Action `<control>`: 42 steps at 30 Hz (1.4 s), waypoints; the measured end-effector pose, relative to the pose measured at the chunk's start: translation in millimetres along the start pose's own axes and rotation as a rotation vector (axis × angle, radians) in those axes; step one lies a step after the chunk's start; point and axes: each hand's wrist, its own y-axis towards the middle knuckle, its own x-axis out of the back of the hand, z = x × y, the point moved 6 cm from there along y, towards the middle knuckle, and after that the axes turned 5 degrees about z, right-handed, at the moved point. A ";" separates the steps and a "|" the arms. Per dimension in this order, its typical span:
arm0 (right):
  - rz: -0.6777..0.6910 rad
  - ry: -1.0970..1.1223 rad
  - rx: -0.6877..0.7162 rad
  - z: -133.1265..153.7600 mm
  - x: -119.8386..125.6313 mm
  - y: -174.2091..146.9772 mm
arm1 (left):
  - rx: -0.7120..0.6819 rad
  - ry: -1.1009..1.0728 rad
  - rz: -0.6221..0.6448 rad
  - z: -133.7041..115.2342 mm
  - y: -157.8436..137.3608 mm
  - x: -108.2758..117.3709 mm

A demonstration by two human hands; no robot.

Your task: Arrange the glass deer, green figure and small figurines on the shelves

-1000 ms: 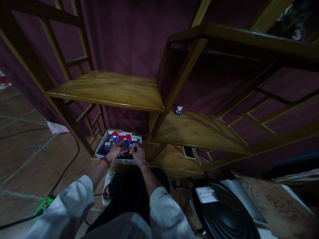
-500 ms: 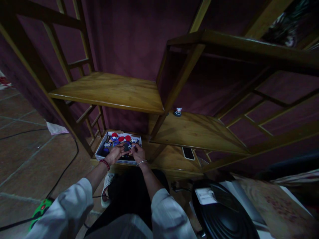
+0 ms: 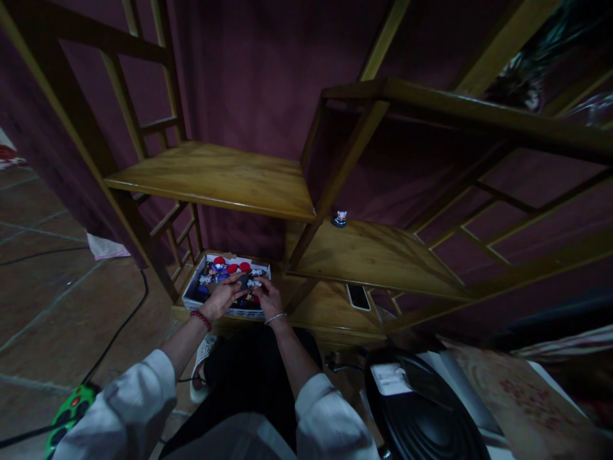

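Note:
Both hands are over a white cardboard box [image 3: 191,299] filled with small figurines in blue, white and red. My left hand [image 3: 224,299], with a red bead bracelet at its wrist, is closed on the dark round base of a small figurine [image 3: 244,281]. At the figurine's whitish part, the fingers of my right hand [image 3: 269,298] are pinched. That wrist carries a thin silvery bracelet. The figurine's finer details are too small to make out. Another small figurine [image 3: 340,219], white on top with a dark base, stands upright on the right-hand shelf [image 3: 383,255].
A higher wooden shelf [image 3: 215,179] juts out above the box, and a slanting wooden post [image 3: 335,185] rises to its right. On the low board lies a phone [image 3: 358,297]. A black ribbed stool-like object [image 3: 431,421] stands at lower right. Cables and a green power strip [image 3: 69,415] lie at left.
My right hand has shifted slightly right and down, and more of the whitish part of the figurine shows. The left hand stays on the base. The camera view has moved a little.

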 end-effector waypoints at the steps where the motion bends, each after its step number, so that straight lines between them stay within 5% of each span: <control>1: 0.004 0.028 -0.010 1.2 -0.1 -0.5 | -0.008 0.000 0.001 -0.4 -0.5 -0.2; 26: -0.027 0.162 -0.029 36.0 3.5 -22.2 | -0.098 -0.024 0.066 -10.9 -32.3 -20.4; 35: 0.012 0.029 0.024 46.6 4.1 -26.7 | -0.125 -0.009 0.110 -12.4 -41.6 -25.9; 42: -0.005 -0.213 0.135 82.4 16.1 -34.9 | -0.135 0.005 0.144 -13.3 -52.5 -36.0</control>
